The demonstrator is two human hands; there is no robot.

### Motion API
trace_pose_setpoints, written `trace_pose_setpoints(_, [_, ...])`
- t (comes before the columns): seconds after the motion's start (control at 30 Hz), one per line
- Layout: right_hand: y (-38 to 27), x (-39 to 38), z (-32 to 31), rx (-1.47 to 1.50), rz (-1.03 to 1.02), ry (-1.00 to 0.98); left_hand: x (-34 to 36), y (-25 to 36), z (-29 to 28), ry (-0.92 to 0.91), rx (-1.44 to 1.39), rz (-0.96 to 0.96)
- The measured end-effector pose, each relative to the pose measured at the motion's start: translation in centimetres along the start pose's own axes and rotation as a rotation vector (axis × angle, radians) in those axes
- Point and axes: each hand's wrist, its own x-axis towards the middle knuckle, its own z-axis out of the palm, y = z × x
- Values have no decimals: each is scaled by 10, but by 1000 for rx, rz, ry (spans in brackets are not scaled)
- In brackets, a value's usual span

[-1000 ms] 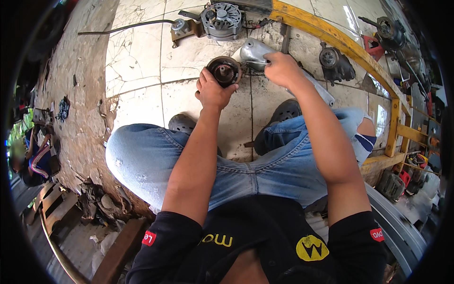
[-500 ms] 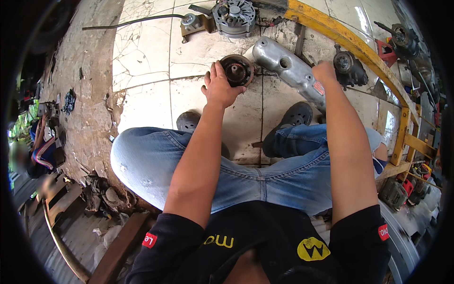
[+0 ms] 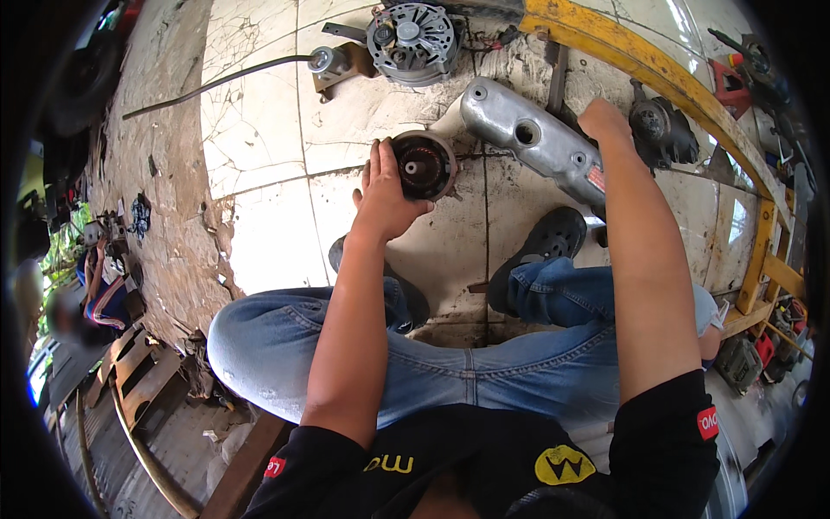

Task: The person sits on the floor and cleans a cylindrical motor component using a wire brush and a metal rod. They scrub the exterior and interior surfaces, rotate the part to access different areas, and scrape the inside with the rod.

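On the tiled floor before me stands a round, dark alternator part, with copper windings inside and a shaft end in its middle. My left hand grips its left side, fingers along the rim and thumb at the near edge. Right of it lies a long silver valve cover with a round hole in its top. My right hand is closed in a fist just beyond the cover's right part. Whatever that fist holds is hidden. A dark flat bar lies beside the cover, near this hand.
A silver alternator and a bracket with a long thin rod lie at the far side. A yellow metal frame curves along the right. Between it and my right hand sits a dark machine part. A person shows at the far left.
The view has shifted, so most things appear lower. The alternator part sits slightly closer to me, its shaft showing more plainly. My right fist has moved slightly away and to the right.
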Motion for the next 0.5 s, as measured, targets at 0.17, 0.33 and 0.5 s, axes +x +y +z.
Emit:
trace_pose_setpoints(0.17, [-39, 43, 26, 161, -14, 12, 2, 0, 0, -21, -11, 26])
trace_pose_setpoints(0.33, [-46, 65, 46, 220, 31, 0, 0, 2, 1, -37, -1, 38])
trace_pose_setpoints(0.5, [-38, 54, 17, 221, 18, 45, 1, 2, -2, -54, -13, 42])
